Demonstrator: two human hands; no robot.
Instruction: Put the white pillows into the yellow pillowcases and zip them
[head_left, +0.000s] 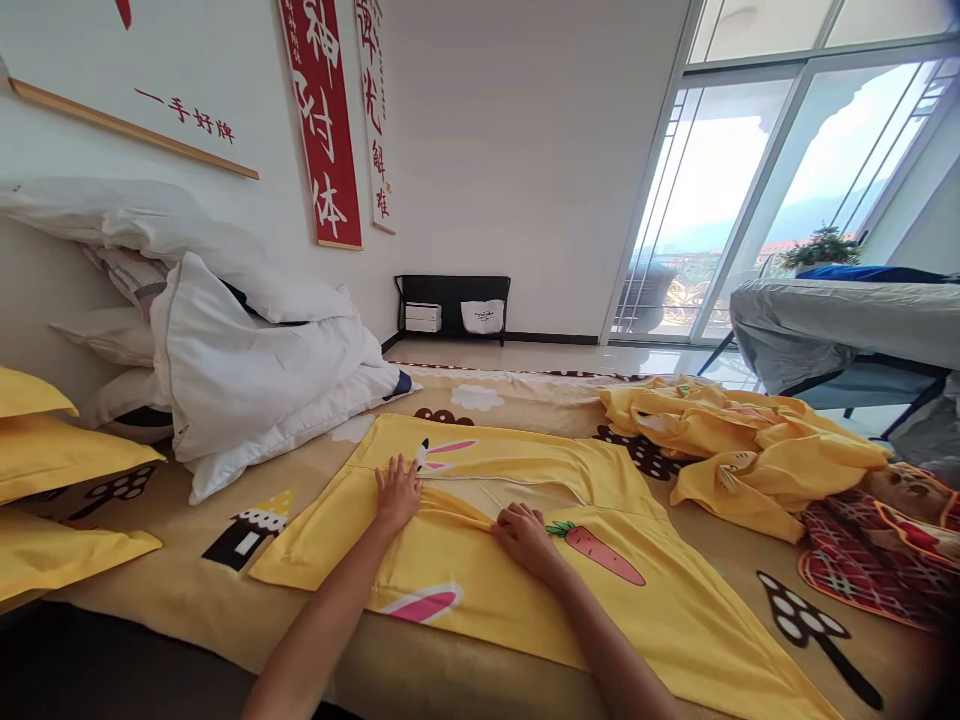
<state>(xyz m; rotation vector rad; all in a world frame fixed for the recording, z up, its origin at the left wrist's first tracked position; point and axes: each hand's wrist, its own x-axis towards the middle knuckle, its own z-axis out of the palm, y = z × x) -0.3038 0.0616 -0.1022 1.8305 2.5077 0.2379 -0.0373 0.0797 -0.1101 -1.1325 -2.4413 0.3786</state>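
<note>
- The biggest thing was the tan cloth (202, 600), printed with mushrooms, clouds and a small house; it was spread in front of the person and carried the other things.
- The yellow cover (480, 560) lay flat on the middle of this cloth, under both hands; it had a long opening (540, 492) across it, which gaped between the two hands and ran on toward the right.
- The white pillows (255, 340) made a high pile on the left, beside the wall; they stood apart from the yellow cover.
- The crumpled yellow cloth (772, 440) lay in loose folds at the far right.
- The yellow pillows (60, 460) were stacked at the left edge of the view, partly cut off by it.
- The red checked cloth (862, 560) lay at the right edge, next to the crumpled yellow cloth.
- The carrot print (606, 553) was on the yellow cover, just to the right of the right hand.
- The left hand (399, 490) rested palm down, fingers spread and released, on the cover near the left end of the opening; the right hand (523, 535) touched the near edge of the opening with bent fingers; I cannot tell if it grasped the fabric, because the fingertips were hidden.
</note>
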